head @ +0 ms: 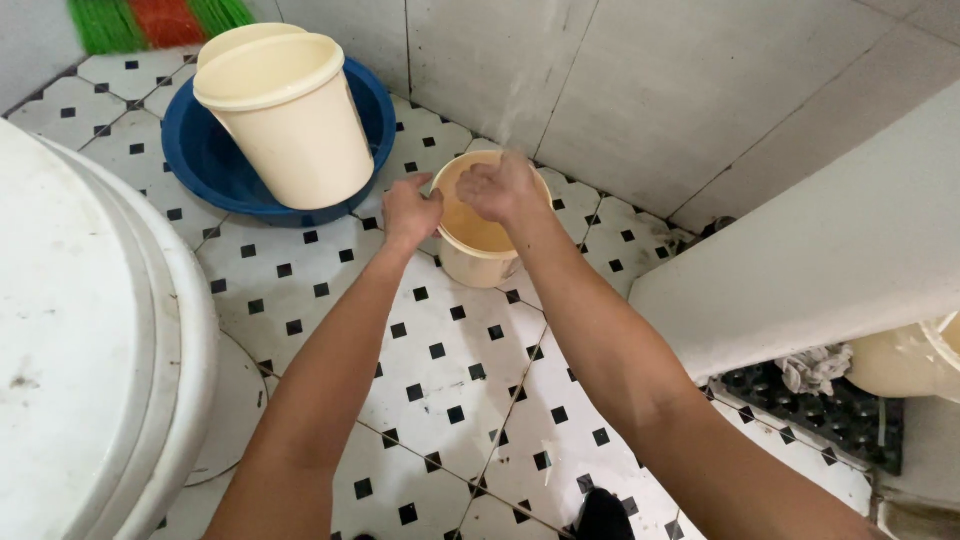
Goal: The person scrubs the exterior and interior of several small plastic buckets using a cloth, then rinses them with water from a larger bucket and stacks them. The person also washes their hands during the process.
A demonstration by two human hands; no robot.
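A small cream bucket (478,262) stands on the tiled floor near the wall, with water in it. A thin stream of water (512,105) falls from above onto my right hand (503,190), which hovers over the bucket's mouth with loosely curled fingers. My left hand (410,210) is at the bucket's left rim, fingers curled, touching or almost touching it. Neither hand visibly grips anything.
A tall cream bucket (290,115) stands in a blue basin (205,165) at the back left. A white toilet lid (80,340) fills the left side. A white ledge (830,270) juts in at right, with a black mat (830,410), a rag (815,368) and another cream container (905,362) beneath.
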